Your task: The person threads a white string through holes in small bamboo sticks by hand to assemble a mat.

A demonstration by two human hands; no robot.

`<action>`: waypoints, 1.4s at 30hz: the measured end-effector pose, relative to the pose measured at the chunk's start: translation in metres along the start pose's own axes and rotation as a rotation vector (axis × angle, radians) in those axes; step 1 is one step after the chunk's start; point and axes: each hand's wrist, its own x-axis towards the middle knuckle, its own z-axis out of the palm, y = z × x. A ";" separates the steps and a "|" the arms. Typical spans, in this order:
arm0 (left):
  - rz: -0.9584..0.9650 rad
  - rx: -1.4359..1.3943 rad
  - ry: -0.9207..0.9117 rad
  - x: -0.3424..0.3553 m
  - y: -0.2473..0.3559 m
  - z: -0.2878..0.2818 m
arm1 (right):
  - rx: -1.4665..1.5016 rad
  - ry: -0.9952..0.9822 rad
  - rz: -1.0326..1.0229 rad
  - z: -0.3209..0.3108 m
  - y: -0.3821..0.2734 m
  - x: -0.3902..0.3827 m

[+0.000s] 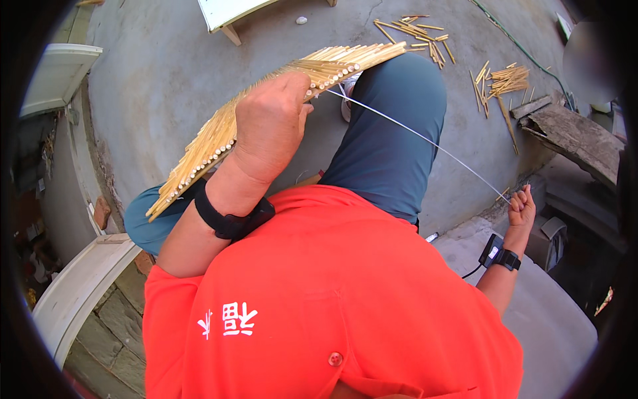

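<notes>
Across my knees lies a mat of straw-coloured stalks (pixel 206 139), set side by side in a slanting, stepped row with their cut ends toward me. My left hand (pixel 274 123) is closed at the mat's near edge, its fingertips partly hidden behind the hand. A white string (pixel 425 137) runs taut from that edge, just right of my left hand, over my right thigh. Out to the right, my right hand (pixel 522 207) pinches the far end of the string, well away from the mat.
Loose cut stalks (pixel 425 34) lie scattered on the grey concrete floor (pixel 153 60) ahead, with another pile (pixel 508 80) farther right. A rough wooden board (pixel 575 139) sits at the right. A white low table (pixel 229 12) stands at the top, and a green hose (pixel 512 36) crosses the floor.
</notes>
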 end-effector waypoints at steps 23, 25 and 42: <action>-0.040 0.192 0.157 0.088 -0.074 -0.024 | -0.034 -0.334 -0.290 0.132 -0.025 -0.070; -0.059 0.253 0.163 0.101 -0.084 -0.030 | 0.002 -0.367 -0.305 0.145 -0.007 -0.076; -0.115 0.170 0.097 0.137 -0.118 -0.031 | -0.069 -0.420 -0.747 0.198 0.011 -0.122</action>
